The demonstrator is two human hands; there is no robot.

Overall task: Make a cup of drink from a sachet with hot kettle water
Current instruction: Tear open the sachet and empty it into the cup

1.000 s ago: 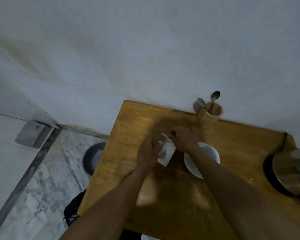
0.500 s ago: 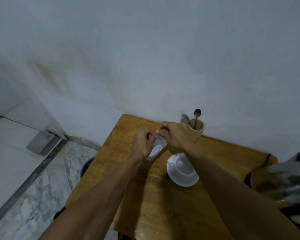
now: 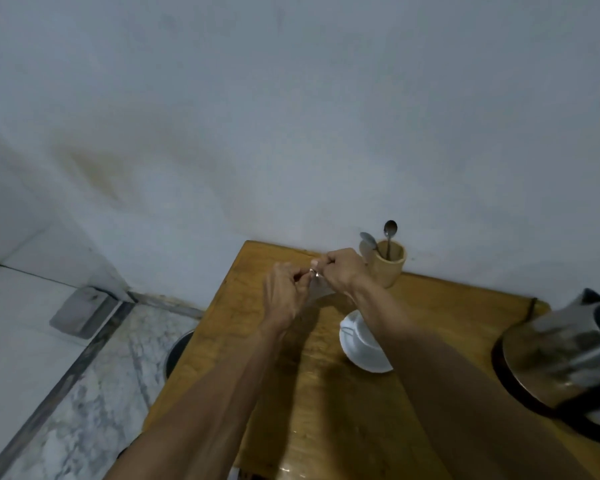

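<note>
Both my hands pinch the top edge of a pale sachet (image 3: 318,289) above the wooden table (image 3: 278,393). My left hand (image 3: 284,296) grips its left corner and my right hand (image 3: 342,271) grips the right corner; the sachet hangs below them, blurred. A white cup on a white saucer (image 3: 359,344) stands on the table just below my right forearm, which partly hides it. The steel kettle (image 3: 568,355) sits on its dark base at the right edge.
A wooden holder (image 3: 388,265) with two metal spoons (image 3: 390,232) stands against the wall behind my right hand. A dark round bin (image 3: 175,351) sits on the marble floor left of the table. The white wall is close behind the table.
My hands have lifted the sachet from low over the table beside the cup to higher up near the holder. The view has tilted upward, showing more wall.
</note>
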